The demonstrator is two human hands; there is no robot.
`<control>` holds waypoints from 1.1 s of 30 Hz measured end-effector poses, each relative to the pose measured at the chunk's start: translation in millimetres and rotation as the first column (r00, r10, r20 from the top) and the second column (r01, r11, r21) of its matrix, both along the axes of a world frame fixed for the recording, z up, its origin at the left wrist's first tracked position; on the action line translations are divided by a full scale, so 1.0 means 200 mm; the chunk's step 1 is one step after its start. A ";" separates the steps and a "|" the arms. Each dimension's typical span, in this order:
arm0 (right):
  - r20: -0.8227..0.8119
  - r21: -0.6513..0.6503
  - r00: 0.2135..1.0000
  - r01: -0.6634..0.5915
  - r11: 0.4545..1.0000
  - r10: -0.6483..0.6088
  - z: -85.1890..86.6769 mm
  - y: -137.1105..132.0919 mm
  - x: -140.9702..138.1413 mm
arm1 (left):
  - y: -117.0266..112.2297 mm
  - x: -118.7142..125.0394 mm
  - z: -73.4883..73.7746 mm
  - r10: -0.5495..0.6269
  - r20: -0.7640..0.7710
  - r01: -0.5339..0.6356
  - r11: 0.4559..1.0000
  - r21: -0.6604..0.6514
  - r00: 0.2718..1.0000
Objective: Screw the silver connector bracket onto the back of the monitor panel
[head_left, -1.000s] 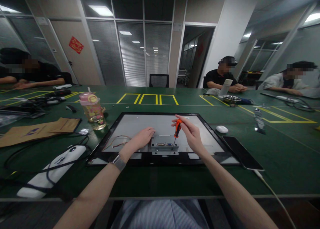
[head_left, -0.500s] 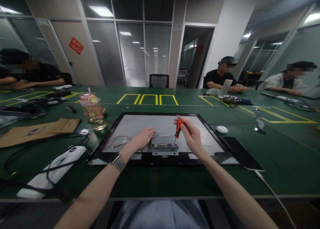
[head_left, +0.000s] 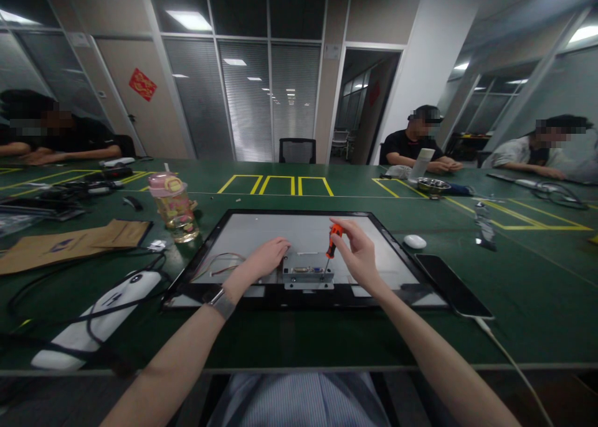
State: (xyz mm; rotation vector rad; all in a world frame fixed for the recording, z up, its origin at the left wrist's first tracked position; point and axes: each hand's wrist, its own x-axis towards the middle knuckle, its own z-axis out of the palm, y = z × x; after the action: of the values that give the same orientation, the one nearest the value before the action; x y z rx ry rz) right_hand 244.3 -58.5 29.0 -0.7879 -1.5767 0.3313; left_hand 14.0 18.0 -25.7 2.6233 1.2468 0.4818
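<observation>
A flat display panel [head_left: 261,231] with a black frame lies in front of me, its grey back facing up. Near its front edge sits a metal bracket [head_left: 308,285] with a row of connector ports. My left hand [head_left: 266,257] is closed at the bracket's left end, fingers bent over its edge; the thumb is hidden. Between the fingers and thumb of my right hand [head_left: 359,249] is the handle of an orange and black screwdriver [head_left: 334,240]. Its shaft points down, slightly tilted, with the tip at the right part of the bracket. Thin wires [head_left: 224,264] lie left of the bracket.
To the left are a pink-lidded cup [head_left: 172,206], a brown paper bag [head_left: 70,243] and a white power strip [head_left: 98,321] with black cables. On the right lie a white case [head_left: 415,241] and a phone [head_left: 453,284] on a cable. People sit across the table.
My right hand has shifted very slightly around the screwdriver handle, and the handle stands a little differently. My left hand and the panel have stayed in place.
</observation>
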 end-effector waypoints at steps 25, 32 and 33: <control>0.006 -0.040 0.997 -0.079 0.996 0.079 -0.01 -0.01 0.01 | 0.01 0.00 -0.01 -0.014 -0.012 0.014 1.000 0.008 1.000; 0.030 0.038 0.999 0.038 0.999 -0.039 0.01 0.00 0.01 | 0.01 0.00 -0.01 -0.007 -0.007 0.008 1.000 0.011 1.000; 0.029 0.029 0.999 0.022 0.999 -0.022 0.01 0.00 0.01 | 0.00 0.00 -0.01 -0.011 -0.007 0.011 1.000 0.012 1.000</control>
State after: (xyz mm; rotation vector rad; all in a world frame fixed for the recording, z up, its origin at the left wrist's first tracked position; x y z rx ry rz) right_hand 245.9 -58.6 30.0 -0.7903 -1.5953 0.2818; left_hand 13.2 18.9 -28.0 2.6432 1.2343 0.4797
